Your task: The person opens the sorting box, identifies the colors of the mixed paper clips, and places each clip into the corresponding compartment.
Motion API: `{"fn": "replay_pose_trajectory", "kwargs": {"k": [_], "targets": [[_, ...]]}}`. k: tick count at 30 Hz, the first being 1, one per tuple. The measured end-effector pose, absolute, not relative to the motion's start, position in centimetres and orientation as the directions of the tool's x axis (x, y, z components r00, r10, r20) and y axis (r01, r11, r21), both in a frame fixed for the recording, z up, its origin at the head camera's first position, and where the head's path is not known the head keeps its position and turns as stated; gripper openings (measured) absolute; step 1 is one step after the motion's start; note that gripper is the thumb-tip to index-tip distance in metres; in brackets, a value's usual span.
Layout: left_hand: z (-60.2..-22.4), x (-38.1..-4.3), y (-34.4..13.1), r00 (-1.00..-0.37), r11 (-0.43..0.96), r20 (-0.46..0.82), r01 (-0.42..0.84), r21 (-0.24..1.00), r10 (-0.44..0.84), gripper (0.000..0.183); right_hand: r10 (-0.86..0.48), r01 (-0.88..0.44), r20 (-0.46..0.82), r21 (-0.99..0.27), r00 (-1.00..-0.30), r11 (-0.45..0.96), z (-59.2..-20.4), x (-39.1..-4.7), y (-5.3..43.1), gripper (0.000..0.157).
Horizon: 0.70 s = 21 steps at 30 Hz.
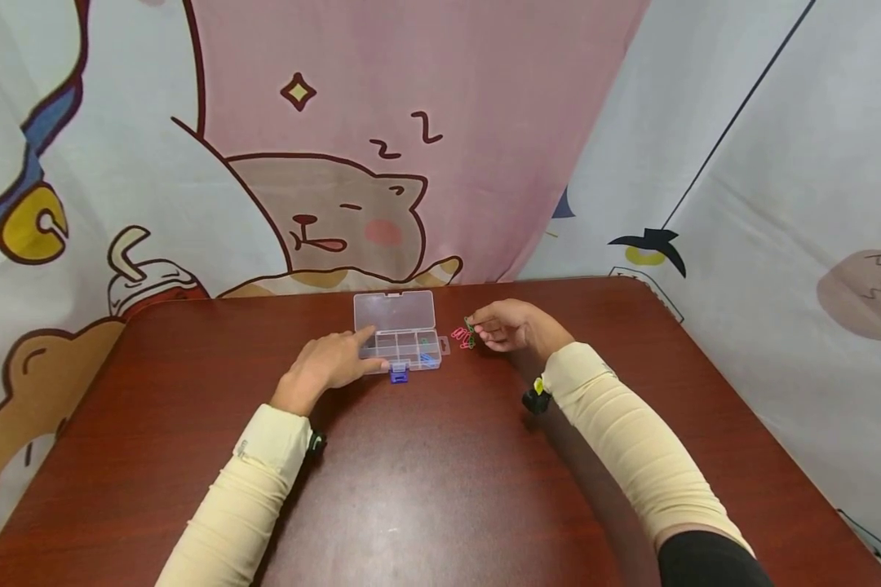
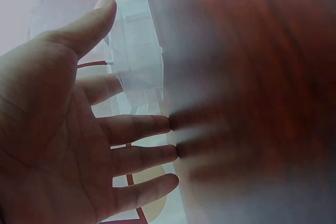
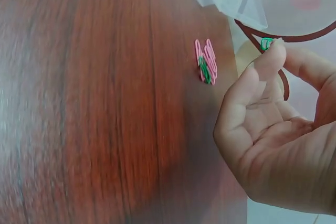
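Note:
A clear plastic box (image 1: 404, 367) with compartments lies on the table, its lid (image 1: 395, 311) raised at the back. My left hand (image 1: 330, 359) is at the box's left end, thumb along the front and index finger towards the back; its fingers (image 2: 139, 124) are straight and spread. To the box's right, my right hand (image 1: 514, 324) pinches a green paper clip (image 3: 266, 43) between thumb and index finger, above the table. Pink paper clips (image 3: 211, 61) and green ones (image 3: 204, 71) lie in a small pile beside that hand. Blue pieces (image 1: 429, 359) rest in the front right compartment.
The brown table (image 1: 411, 473) extends around the box. A blue latch (image 1: 399, 375) juts from the box's front, and a clear hang tab (image 1: 444, 346) from its right end. Behind the table hangs a printed curtain (image 1: 521, 122).

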<state>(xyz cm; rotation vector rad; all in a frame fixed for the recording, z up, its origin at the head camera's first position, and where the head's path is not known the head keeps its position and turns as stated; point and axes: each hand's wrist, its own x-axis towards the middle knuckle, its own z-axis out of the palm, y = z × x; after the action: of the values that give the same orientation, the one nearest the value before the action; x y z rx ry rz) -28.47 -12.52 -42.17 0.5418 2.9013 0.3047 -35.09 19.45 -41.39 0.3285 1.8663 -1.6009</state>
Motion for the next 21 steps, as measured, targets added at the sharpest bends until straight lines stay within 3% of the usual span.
{"fn": "replay_pose_trajectory", "kwargs": {"k": [8,21], "targets": [[-42.3,-28.4,-12.5,-0.917,0.911,-0.119,0.349,0.222,0.38,0.078,-0.259,0.587,-0.619,-0.786,-0.742,0.197,-41.8,-34.9,18.2,0.012],[-42.1,-28.4,-12.5,-0.918,0.914,-0.13,0.342,0.217,0.374,0.079,-0.247,0.543,-0.609,-0.789,-0.754,0.286,-42.0,-34.2,14.0,0.007]]}}
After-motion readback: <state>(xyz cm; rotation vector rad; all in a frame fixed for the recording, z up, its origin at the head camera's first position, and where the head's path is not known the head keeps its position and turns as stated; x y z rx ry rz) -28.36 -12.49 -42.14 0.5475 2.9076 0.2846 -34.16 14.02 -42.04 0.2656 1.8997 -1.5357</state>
